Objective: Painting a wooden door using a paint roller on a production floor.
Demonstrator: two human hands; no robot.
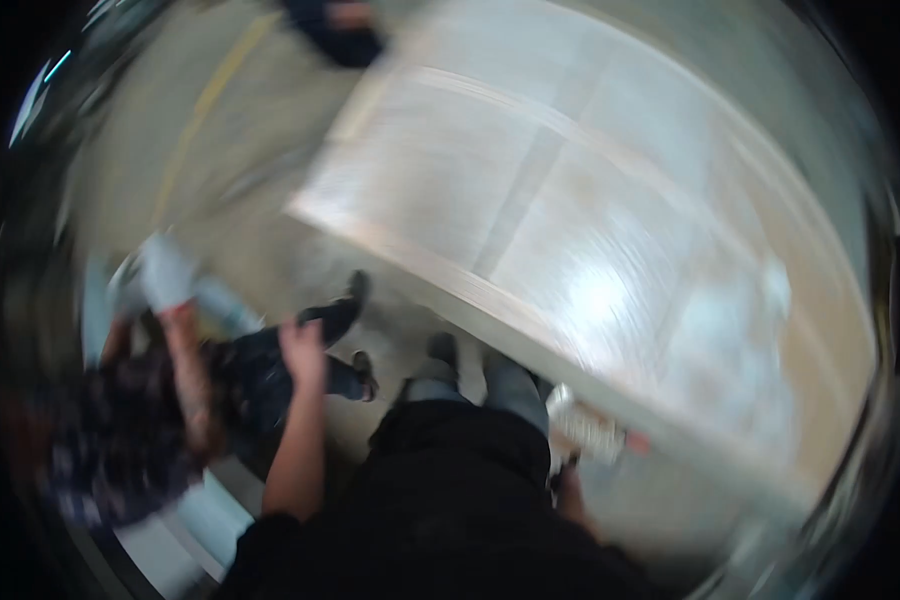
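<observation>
My left hand [302,352] is raised in front of me on the left, apart from the large table-like panel; motion blur smears its fingers, and no held thing shows. Low at my right side, my right hand [570,490] is closed around a small dark object [558,480], too blurred to name. In front of me stretches the broad panel [440,150], pale grey with light wood-coloured strips along its edges and across it. Its surface shines like plastic film, with a bright glare on the right part. Neither hand touches it.
Close on my left, a co-worker in a patterned shirt [120,430] holds something white [165,270]. Another person in dark clothing [340,35] stands beyond the panel's far left corner. A whitish bundle [585,430] lies below the near edge. A yellow line [210,95] crosses the floor.
</observation>
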